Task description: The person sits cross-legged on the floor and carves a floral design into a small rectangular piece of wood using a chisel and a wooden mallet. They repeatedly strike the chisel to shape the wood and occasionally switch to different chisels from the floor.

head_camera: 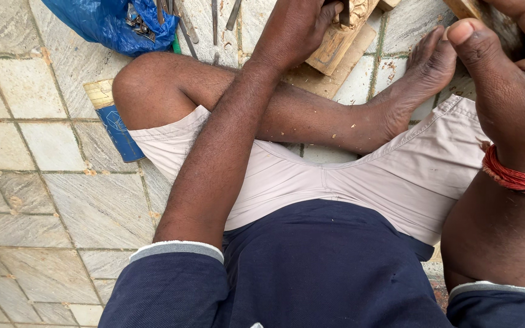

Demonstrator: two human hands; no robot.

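My left hand (296, 30) reaches forward across my bent knee, with its fingers curled over a carved wooden block (335, 42) that lies on the tiled floor by my bare foot (423, 73). A flat wooden board (329, 82) sits under the block. Close to the camera at the top right, my right hand (511, 85) is closed, thumb raised, around a wooden tool handle (463, 7) that is mostly cut off by the frame edge. A red thread band (514, 176) circles that wrist.
A blue plastic bag (101, 21) holding small metal parts lies at the top left. Several thin metal chisels (214, 15) lie beside it. A blue cylindrical container (116, 127) lies by my left knee. Pale stone tiles (44, 200) cover the floor.
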